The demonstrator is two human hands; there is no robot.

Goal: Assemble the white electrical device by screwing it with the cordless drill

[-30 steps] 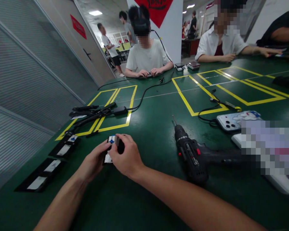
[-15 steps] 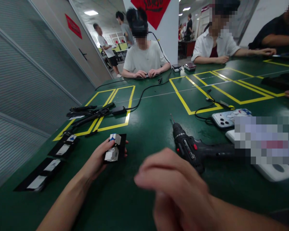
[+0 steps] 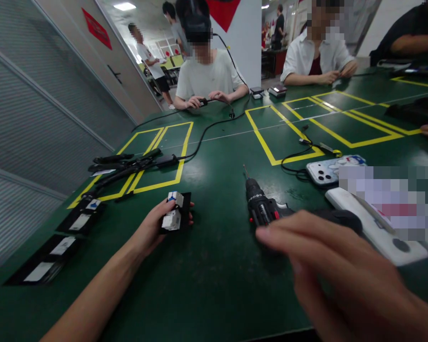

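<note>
Left hand low on the dark green table, fingers curled round a small black plate carrying white plastic blocks with a blue tab, held just off the surface near the yellow taped rectangles. Right hand close to the camera, fingers spread and empty, hovering just over the black cordless drill with red buttons lying on its side. Best to grip the handle squarely, bit pointed away from the plate
</note>
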